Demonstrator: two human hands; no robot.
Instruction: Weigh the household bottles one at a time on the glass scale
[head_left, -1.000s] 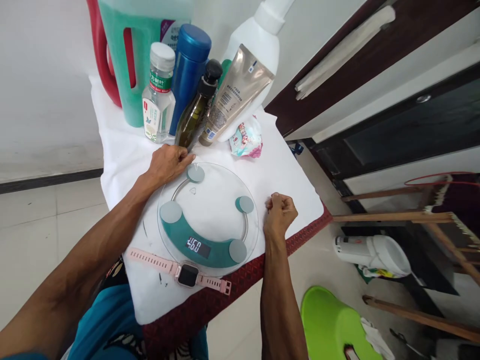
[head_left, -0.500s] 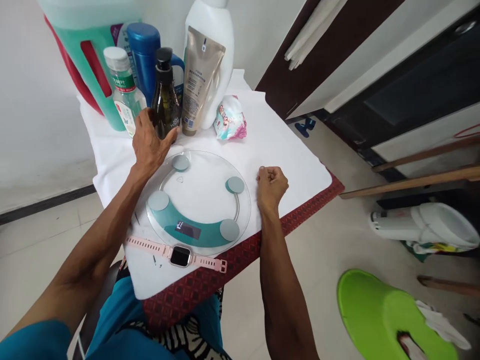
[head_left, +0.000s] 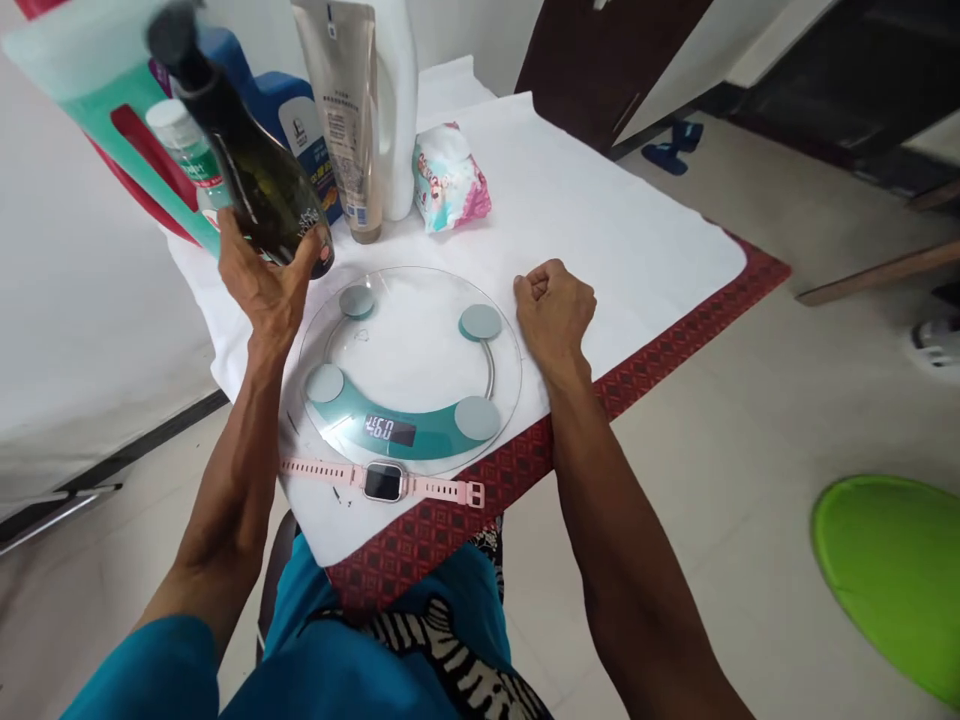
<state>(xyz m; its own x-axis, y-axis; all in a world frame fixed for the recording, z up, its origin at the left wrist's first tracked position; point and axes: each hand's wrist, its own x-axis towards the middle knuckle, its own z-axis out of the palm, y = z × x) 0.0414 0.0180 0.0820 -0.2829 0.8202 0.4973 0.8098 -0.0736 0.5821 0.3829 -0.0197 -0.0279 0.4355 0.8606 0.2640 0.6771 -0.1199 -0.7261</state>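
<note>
My left hand (head_left: pixel 264 285) grips a dark olive pump bottle (head_left: pixel 247 165) near its base and holds it tilted above the table, just beyond the far left rim of a round glass scale (head_left: pixel 409 370). The scale's display shows digits. Beside the scale's right rim, my right hand (head_left: pixel 553 310) rests on the white cloth (head_left: pixel 600 230) as a closed fist with nothing visible in it. A pink smartwatch (head_left: pixel 382 482) lies flat in front of the scale.
At the back of the table stand a green jug (head_left: pixel 90 110), a small clear bottle (head_left: pixel 187 150), a blue container (head_left: pixel 296 130), a tan tube (head_left: pixel 341 100), a white bottle (head_left: pixel 401 110) and a wipes pack (head_left: pixel 448 175). A lime green tub (head_left: pixel 892 570) sits on the floor at right.
My left hand closed round the dark bottle and lifted it off the table, tilted. The scale's display lit up again. The right fist stayed where it was.
</note>
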